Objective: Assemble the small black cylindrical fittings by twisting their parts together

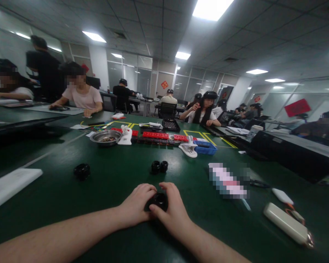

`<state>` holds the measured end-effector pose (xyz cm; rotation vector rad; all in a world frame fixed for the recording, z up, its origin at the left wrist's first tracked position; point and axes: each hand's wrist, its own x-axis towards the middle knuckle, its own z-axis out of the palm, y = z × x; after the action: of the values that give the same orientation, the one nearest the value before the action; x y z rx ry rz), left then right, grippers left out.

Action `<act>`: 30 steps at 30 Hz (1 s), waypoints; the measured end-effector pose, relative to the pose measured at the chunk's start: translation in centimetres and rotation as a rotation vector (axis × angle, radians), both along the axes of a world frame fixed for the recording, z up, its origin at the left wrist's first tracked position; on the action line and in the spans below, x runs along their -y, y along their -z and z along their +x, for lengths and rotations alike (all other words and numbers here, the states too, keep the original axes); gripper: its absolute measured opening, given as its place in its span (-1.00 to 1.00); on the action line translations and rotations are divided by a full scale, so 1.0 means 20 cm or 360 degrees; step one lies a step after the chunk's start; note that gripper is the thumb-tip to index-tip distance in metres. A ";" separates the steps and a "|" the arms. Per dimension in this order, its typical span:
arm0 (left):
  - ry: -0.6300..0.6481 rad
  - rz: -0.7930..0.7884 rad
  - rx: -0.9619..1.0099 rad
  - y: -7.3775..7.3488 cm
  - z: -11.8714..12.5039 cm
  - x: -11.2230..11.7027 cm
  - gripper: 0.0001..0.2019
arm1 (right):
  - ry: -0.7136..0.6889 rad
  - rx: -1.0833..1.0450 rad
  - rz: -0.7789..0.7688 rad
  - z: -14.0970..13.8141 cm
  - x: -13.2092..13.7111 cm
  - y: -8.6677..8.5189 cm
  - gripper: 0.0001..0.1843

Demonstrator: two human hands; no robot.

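Both hands meet at the near middle of the green table (112, 197). Between them is a glossy black ring-shaped part (160, 199) with a round hole facing up; its exact kind I cannot make out. My left hand (137, 204) wraps its left side, the fingers curled over the back. On the other side, my right hand (175, 204) grips it with the thumb in front and fingers behind. Two similar black parts (156, 167) sit touching or nearly so just beyond the hands. Another black part (82, 171) lies off to the left.
Farther back are a metal bowl (105, 138) of small pieces, red blocks in a row (155, 136), white stands (190, 148) and a blue tray (205, 147). A cream-coloured device (287, 223) lies at right, a white box (13, 184) at left. Several people sit around the room.
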<state>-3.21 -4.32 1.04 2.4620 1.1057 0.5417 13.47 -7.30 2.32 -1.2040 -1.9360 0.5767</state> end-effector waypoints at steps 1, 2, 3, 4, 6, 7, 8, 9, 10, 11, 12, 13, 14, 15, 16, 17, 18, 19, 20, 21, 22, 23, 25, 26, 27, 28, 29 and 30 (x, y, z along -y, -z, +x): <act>0.0000 0.0003 0.0002 0.00 0.00 0.00 -0.62 | 0.0000 0.0015 -0.0021 0.00 0.00 0.01 -0.53; 0.0002 0.0005 0.0006 0.00 0.00 0.00 -0.61 | -0.0021 0.0016 -0.0029 0.00 -0.01 0.01 -0.57; 0.0002 0.0006 0.0011 0.00 0.00 0.00 -0.59 | -0.0060 0.0004 -0.0025 0.00 -0.01 0.01 -0.58; 0.0002 0.0008 0.0014 0.00 0.00 0.00 -0.57 | -0.0108 -0.0015 -0.0015 0.00 -0.01 0.02 -0.56; -0.0002 0.0014 0.0016 0.01 0.00 0.00 -0.51 | -0.0214 -0.0045 0.0001 0.01 -0.01 0.02 -0.42; 0.0000 0.0013 0.0012 0.01 -0.01 0.00 -0.50 | -0.0254 -0.0047 0.0006 0.02 0.00 0.02 -0.36; 0.0003 0.0010 0.0007 0.01 -0.01 0.00 -0.51 | -0.0266 -0.0045 0.0012 0.02 0.00 0.02 -0.33; 0.0005 0.0009 0.0003 0.01 -0.01 0.00 -0.53 | -0.0244 -0.0041 0.0023 0.02 0.00 0.02 -0.33; 0.0007 0.0009 0.0001 0.01 -0.01 0.00 -0.56 | -0.0193 -0.0034 0.0035 0.01 0.00 0.02 -0.34; 0.0007 0.0007 0.0002 0.01 -0.01 0.00 -0.58 | -0.0124 -0.0024 0.0041 0.01 0.00 0.02 -0.36; 0.0010 0.0002 0.0005 0.01 -0.01 0.00 -0.60 | -0.0056 -0.0013 0.0037 0.01 0.00 0.02 -0.40; 0.0013 -0.0004 0.0009 0.00 -0.01 0.00 -0.61 | -0.0006 -0.0003 0.0028 0.00 -0.01 0.02 -0.44; 0.0016 -0.0010 0.0015 0.00 -0.01 0.00 -0.60 | 0.0009 0.0000 0.0014 0.00 -0.01 0.02 -0.49; 0.0021 -0.0017 0.0020 0.00 -0.01 0.00 -0.58 | -0.0013 -0.0007 0.0004 0.00 -0.01 0.02 -0.52; 0.0024 -0.0019 0.0024 0.00 -0.01 0.00 -0.54 | -0.0061 -0.0026 0.0006 0.00 -0.01 0.02 -0.53; 0.0021 -0.0014 0.0028 0.00 -0.01 0.00 -0.51 | -0.0129 -0.0049 0.0016 0.00 0.00 0.02 -0.50; 0.0015 -0.0003 0.0027 0.01 -0.01 0.00 -0.49 | -0.0198 -0.0067 0.0030 0.00 0.00 0.02 -0.44; 0.0009 0.0008 0.0021 0.01 -0.01 0.00 -0.49 | -0.0248 -0.0076 0.0043 0.01 0.00 0.02 -0.38; 0.0006 0.0018 0.0012 0.01 0.00 0.00 -0.52 | -0.0262 -0.0080 0.0056 0.01 0.00 0.02 -0.35; 0.0002 0.0026 0.0003 0.01 0.00 0.00 -0.56 | -0.0233 -0.0082 0.0069 0.01 0.00 0.02 -0.34; -0.0001 0.0030 -0.0002 0.01 0.00 0.00 -0.60 | -0.0171 -0.0082 0.0077 0.01 -0.01 0.03 -0.36; 0.0000 0.0030 -0.0002 0.01 0.00 0.00 -0.62 | -0.0093 -0.0079 0.0078 0.00 -0.01 0.03 -0.39; 0.0004 0.0031 0.0009 0.00 0.00 0.00 -0.60 | 0.0024 -0.0078 0.0062 0.00 -0.02 0.03 -0.47; 0.0007 0.0031 0.0016 0.00 0.00 0.00 -0.58 | 0.0020 -0.0080 0.0048 0.00 -0.02 0.04 -0.51; 0.0012 0.0031 0.0021 0.01 0.00 0.00 -0.55 | -0.0024 -0.0090 0.0042 0.00 -0.02 0.04 -0.54; 0.0015 0.0030 0.0024 0.01 0.00 0.00 -0.52 | -0.0099 -0.0104 0.0045 0.00 -0.02 0.04 -0.54; 0.0013 0.0028 0.0025 0.02 0.00 0.00 -0.51 | -0.0186 -0.0117 0.0057 0.01 -0.02 0.04 -0.51; 0.0008 0.0027 0.0024 0.02 0.00 -0.01 -0.50 | -0.0266 -0.0125 0.0076 0.01 -0.01 0.04 -0.45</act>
<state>-3.28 -4.21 0.59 2.4706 1.0936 0.5698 13.64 -7.05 1.59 -0.9820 -1.9838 0.6509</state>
